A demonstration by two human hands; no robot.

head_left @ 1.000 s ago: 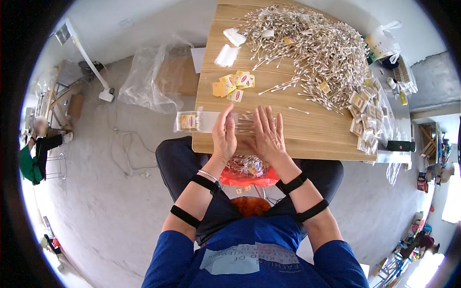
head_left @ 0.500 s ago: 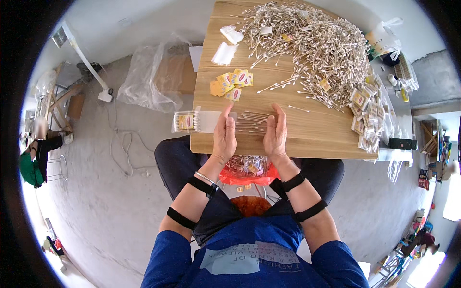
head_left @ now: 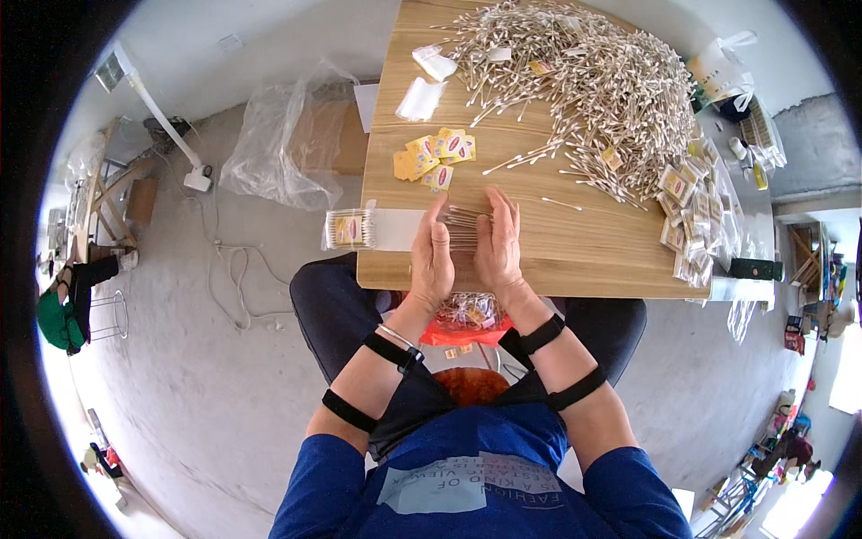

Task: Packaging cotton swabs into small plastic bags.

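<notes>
A small row of cotton swabs lies on the wooden table between my two hands. On its left stands my left hand, fingers stretched out and palm turned inward at the swab ends. My right hand mirrors it on the other side, its straight fingers close against the opposite ends. Neither hand is closed round anything. Left of my left hand, a clear plastic bag lies flat, and a filled pack of swabs with a yellow card sits at the table's left edge.
A big heap of loose swabs covers the far right. Yellow cards and clear bags lie far left. Finished packs pile up at right. Below the front edge is a red bag of swabs. Another person sits far left.
My hands have come closer together, the right one moving left. The swabs between them now form a narrower, more even row.
</notes>
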